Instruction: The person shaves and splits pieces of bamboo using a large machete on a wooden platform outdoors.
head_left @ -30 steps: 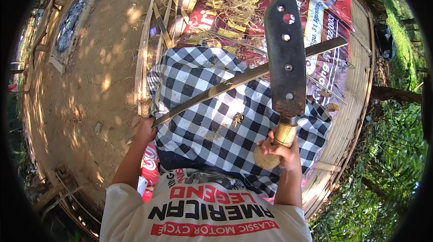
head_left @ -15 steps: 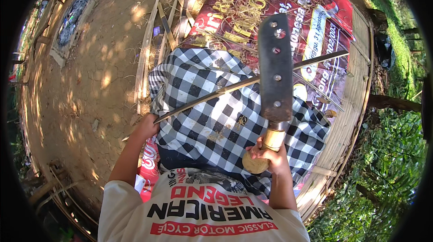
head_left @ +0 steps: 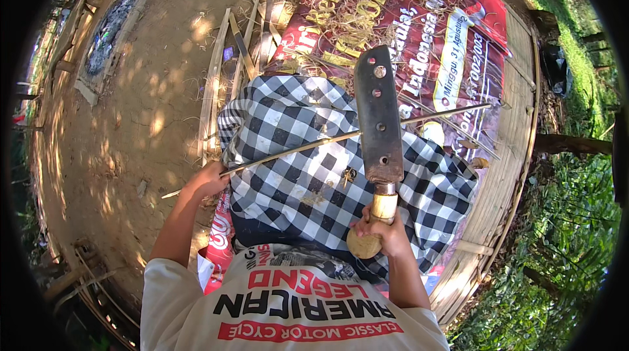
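Note:
My right hand (head_left: 388,233) is wrapped around the pale wooden handle of a broad cleaver-like knife (head_left: 379,115), whose dark blade has a row of holes and points away from me. The blade lies across a long thin bamboo strip (head_left: 295,152) and hides a short piece of it. My left hand (head_left: 209,179) is closed on the strip's left part, with one end poking out past my fist. A black-and-white checked cloth (head_left: 288,187) covers my lap beneath both. Whether the edge touches the strip cannot be made out.
A red printed banner (head_left: 406,36) strewn with curly shavings lies ahead on a bamboo platform (head_left: 508,148). Several split bamboo pieces (head_left: 213,82) lie at the cloth's far left. Bare earth (head_left: 144,89) and an ash pit (head_left: 111,33) are left; green plants (head_left: 544,240) grow right.
The knife has moved left and a little nearer to me. My left hand has shifted slightly left with the strip, and the strip's far right end now sits lower and further left.

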A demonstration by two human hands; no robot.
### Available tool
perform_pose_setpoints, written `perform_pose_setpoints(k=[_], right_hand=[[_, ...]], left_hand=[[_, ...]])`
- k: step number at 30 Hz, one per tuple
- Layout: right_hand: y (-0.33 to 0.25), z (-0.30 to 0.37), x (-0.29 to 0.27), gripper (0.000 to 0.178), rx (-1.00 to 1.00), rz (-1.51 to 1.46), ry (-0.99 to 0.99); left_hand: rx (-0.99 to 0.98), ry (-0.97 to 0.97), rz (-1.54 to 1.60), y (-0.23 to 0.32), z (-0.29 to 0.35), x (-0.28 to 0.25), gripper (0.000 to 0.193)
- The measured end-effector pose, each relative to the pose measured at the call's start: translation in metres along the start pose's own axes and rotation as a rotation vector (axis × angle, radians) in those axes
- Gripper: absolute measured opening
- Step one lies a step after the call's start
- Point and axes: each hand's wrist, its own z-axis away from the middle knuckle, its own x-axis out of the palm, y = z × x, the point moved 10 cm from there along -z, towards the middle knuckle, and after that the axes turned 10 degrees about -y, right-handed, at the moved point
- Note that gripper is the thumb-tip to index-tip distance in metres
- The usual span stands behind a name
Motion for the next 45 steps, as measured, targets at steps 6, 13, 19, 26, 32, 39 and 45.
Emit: perform_pose_setpoints(k=[6,13,19,26,32,39,45], right_hand=[[-0.023,0.013,-0.013,0.028,0.011,-0.037,0.016],[0.023,0.004,-0.010,0.027,0.045,0.066,0.004],[-0.029,0.012,-0.024,0.024,-0.104,-0.038,0.014],[0.018,0.006,-0.005,0.025,0.088,0.029,-0.075],[-0.020,0.008,-0.015,0.030,-0.101,-0.087,0.086],[0.011,0.000,0.006,0.029,0.095,0.021,-0.121],[0.015,-0.001,0.003,0.032,0.045,-0.143,-0.086]], left_hand=[[0.134,0.014,0.078,0.018,0.001,-0.001,0.029],[0.187,-0.008,0.063,0.034,0.009,-0.011,0.030],[0.181,-0.012,0.071,0.040,0.010,-0.004,0.025],[0.096,0.016,-0.018,0.021,0.010,-0.007,0.025],[0.092,-0.029,0.044,0.008,-0.016,0.015,0.028],[0.139,-0.048,-0.034,0.028,0.001,0.003,0.024],[0.118,-0.020,0.071,0.038,0.002,0.003,0.027]])
